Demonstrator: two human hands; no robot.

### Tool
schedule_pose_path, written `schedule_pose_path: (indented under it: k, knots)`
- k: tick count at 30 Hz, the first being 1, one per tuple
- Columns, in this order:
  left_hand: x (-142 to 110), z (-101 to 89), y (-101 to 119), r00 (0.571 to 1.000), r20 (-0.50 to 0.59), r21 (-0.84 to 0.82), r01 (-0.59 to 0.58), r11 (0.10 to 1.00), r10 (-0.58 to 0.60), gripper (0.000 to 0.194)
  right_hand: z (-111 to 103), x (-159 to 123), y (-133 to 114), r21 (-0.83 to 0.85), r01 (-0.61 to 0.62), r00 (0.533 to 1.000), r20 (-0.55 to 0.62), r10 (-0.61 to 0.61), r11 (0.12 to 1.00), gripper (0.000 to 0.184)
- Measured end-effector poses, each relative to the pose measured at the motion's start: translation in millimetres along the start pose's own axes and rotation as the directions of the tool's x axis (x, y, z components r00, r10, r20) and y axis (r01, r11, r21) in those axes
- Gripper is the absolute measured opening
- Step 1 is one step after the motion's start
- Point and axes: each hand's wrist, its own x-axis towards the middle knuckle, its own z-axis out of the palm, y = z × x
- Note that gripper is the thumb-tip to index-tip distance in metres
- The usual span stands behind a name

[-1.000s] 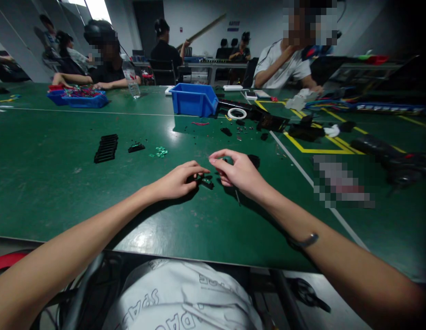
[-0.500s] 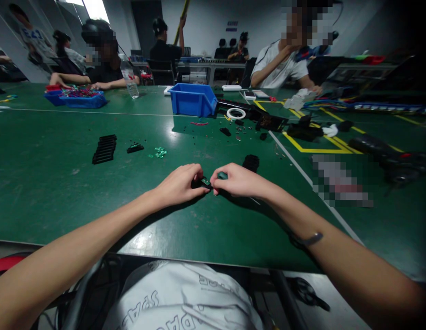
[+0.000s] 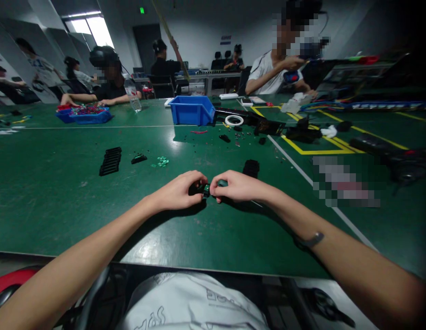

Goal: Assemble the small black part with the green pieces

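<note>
Near the middle of the table, my left hand (image 3: 180,190) is closed on one end of a small black plastic part (image 3: 206,192) with a green circuit board on it. The fingertips of my right hand (image 3: 235,186) are pinched at the part's other end, which they partly cover. Tucked in that same hand is what looks like a screwdriver (image 3: 257,203). Its thin shaft sticks out below the wrist, and a bit of dark green handle shows between thumb and fingers. Just behind my right hand lies a stack of black parts (image 3: 251,168).
Left of my hands are a row of black strips (image 3: 110,161), a black part with green pieces (image 3: 139,158) and a pile of small green boards (image 3: 162,161). Farther back stand a blue bin (image 3: 192,111), a white tape ring (image 3: 234,120) and a bottle (image 3: 133,98). Co-workers sit opposite.
My right hand has come down and left to the black part, its screwdriver shaft swinging rightward. My left fingers have closed on the part. The view has tilted up slightly.
</note>
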Motion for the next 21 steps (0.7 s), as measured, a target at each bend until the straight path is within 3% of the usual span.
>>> schedule_pose_path:
  k: [8,21]
  knots:
    - [3.6,5.0,-0.9,0.999,-0.018,-0.016,-0.04,0.999,0.039,0.023,-0.2,-1.8,1.5,0.097,-0.08,0.997,0.025,0.078,0.992,0.02]
    - [4.7,5.2,-2.8,0.996,-0.037,-0.141,0.076,0.987,-0.082,0.026,-1.2,2.0,5.4,0.087,-0.038,0.999,0.007,0.037,0.995,0.023]
